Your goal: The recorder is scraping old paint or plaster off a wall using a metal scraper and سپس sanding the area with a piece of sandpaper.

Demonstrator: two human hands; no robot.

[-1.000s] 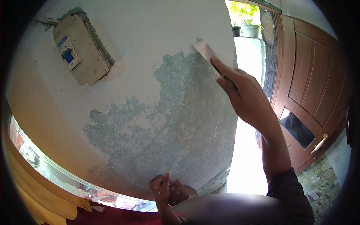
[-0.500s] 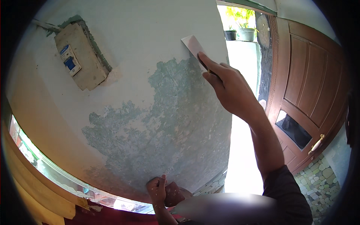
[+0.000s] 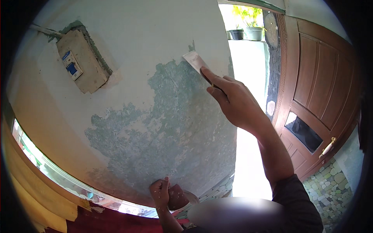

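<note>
In my right hand [image 3: 231, 97] is a scraper [image 3: 197, 64] with a wide flat blade and a narrow handle. Its blade lies against the painted wall [image 3: 132, 58], at the upper edge of a rough grey-green patch [image 3: 171, 89] where the pale paint is gone. A short bare strip shows just above the blade. Low in the view, my left hand [image 3: 160, 192] is closed with the thumb up, white specks on its skin. Beside it is a reddish-brown rounded shape [image 3: 178, 197] with pale flecks; whether the fingers grip it, I cannot make out.
At the upper left a switch box [image 3: 83, 58] with a blue switch is set in the wall. A bright doorway and a brown wooden door [image 3: 322, 77] stand on the right, with potted plants [image 3: 253, 33] beyond. Yellow and red cloth [image 3: 112, 217] hangs along the lower left.
My right hand has drawn the scraper downward, and a narrow grey-green strip now shows above the blade. The left hand stays low and closed. The whole view has shifted slightly.
</note>
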